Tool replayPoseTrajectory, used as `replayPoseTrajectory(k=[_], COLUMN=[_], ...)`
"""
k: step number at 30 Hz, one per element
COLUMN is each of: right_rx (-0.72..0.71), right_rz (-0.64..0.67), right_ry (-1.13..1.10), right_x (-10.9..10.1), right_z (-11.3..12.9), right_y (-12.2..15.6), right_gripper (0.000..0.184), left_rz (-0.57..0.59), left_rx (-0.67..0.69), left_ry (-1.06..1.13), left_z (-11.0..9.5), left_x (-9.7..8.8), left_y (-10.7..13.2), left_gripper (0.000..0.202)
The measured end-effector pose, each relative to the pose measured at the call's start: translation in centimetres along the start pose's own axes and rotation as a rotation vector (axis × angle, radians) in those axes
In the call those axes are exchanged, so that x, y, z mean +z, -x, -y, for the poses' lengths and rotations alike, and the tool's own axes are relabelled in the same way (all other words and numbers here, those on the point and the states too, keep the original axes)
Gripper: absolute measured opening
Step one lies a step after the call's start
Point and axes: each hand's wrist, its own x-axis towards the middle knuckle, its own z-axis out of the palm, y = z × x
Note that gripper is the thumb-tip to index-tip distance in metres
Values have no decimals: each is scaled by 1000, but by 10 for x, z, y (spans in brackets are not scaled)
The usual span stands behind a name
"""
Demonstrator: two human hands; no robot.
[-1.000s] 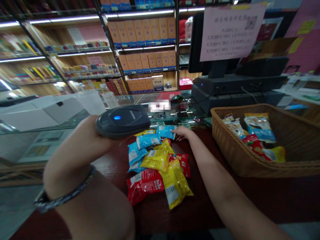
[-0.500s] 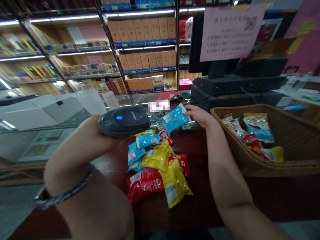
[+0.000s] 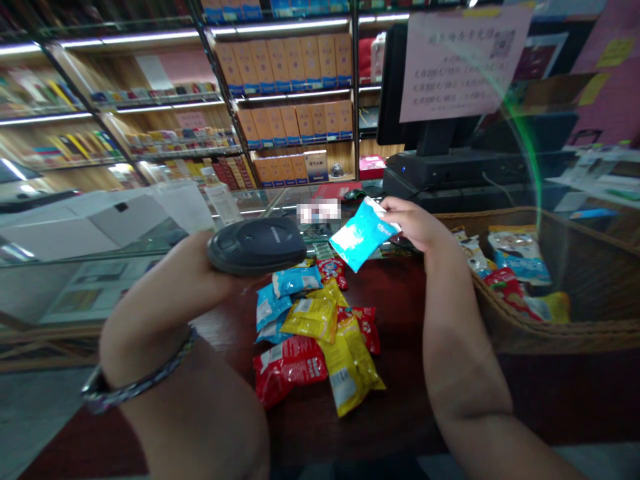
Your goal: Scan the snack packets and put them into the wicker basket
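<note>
**R hand** (image 3: 415, 225) up off the counter, over far edge of the pile. **Fingers** (image 3: 387, 208) + thumb pinch top corner of a **blue snack sachet** (image 3: 361, 235), so grip = closed on it, not released. Sachet hangs tilted down-left from fingertips, in the air, touching nothing else, just R of the scanner.

**L hand** (image 3: 215, 263) cradles a **handheld barcode scanner** (image 3: 256, 247) on palm, fingers curled round underside, tips mostly hidden behind it. Scanner held over near side of the pile, not touching it. **Bangle** (image 3: 140, 370) on L wrist.

Below: **pile of snack packets** (image 3: 310, 333), blue, yellow, red, heaped on **dark red counter** (image 3: 400, 380). Single **red packet** (image 3: 332, 271) at far end of pile, close under the sachet.

R of R arm: **wicker basket** (image 3: 520, 337) on counter, holds **more snack packets** (image 3: 520, 267), blue, red, yellow, pale one, lying loosely together. R forearm just beside basket's near corner, partly blocks it.

Beyond: **glass display case** (image 3: 260, 200) w/ **plastic bottle** (image 3: 217, 203) on top, **POS monitor** (image 3: 430, 100) w/ **printed notice** (image 3: 460, 63), **shelves of boxed goods** (image 3: 285, 73).
</note>
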Motion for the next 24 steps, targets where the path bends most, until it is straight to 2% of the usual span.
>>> replayPoseTrajectory(k=[5, 7, 8, 10, 13, 16, 18, 22, 24], right_rx=[80, 90, 83, 40, -96, -242, -281, -282, -373], right_rz=[-52, -134, -219, -474, -974, -1491, -1673, -1647, -1577], right_ry=[48, 40, 21, -54, -82, 241, 446, 577, 611], right_x=[4, 2, -1, -10, -31, -45, -45, -31, -24], right_z=[11, 15, 15, 15, 13, 12, 14, 23, 26], right_y=[6, 5, 4, 1, 2, 12, 21, 31, 29], right_gripper=[14, 12, 11, 9, 8, 20, 30, 34, 34], left_rz=[23, 28, 18, -3, -31, -41, -36, -7, -12], left_rx=[11, 2, -5, -23, -48, -59, -67, -84, -89], left_ry=[21, 27, 26, 27, 14, -15, -12, 6, 3], left_z=[1, -1, -2, -2, -1, 0, -1, -2, -1], left_x=[0, 0, 0, 1, -1, -2, -3, -2, -2], left_y=[1, 1, 1, 1, 2, 3, 3, 2, 2], left_gripper=[30, 30, 30, 32, 30, 29, 30, 31, 32])
